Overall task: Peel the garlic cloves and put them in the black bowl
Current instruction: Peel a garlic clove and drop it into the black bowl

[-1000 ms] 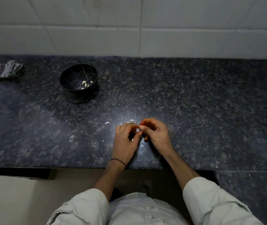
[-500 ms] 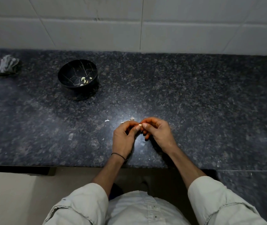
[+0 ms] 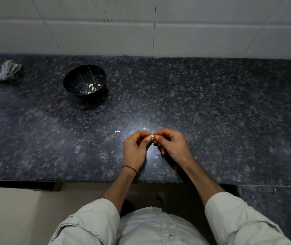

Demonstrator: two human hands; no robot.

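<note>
So right now you're holding both hands close together over the near part of the dark speckled countertop [image 3: 211,112], and both of them are pinching the same little garlic clove [image 3: 152,137]. Your left hand [image 3: 135,151] is gripping it between the thumb and curled fingers from one side. Your right hand [image 3: 172,145] is pinching it from the other side, thumb tip right against it and the other fingers curling underneath. The clove is poking up pale between your two thumb tips, and your fingers are hiding most of it, so I can't tell how much skin is on it. The black bowl [image 3: 74,80] is sitting upright well apart from your hands, off to the left and further back toward the tiled wall [image 3: 194,32], with thin pale crack-like lines running across its inside. A handful of peeled cloves [image 3: 92,87] are lying in its bottom, toward the right side. A few white skin scraps [image 3: 117,131] are lying on the counter just beyond your hands. A crumpled cloth [image 3: 5,71] is lying at the far left by the wall. A thin dark band [image 3: 129,167] is circling your left wrist, and your light sleeves [image 3: 91,218] are sitting rolled up.
</note>
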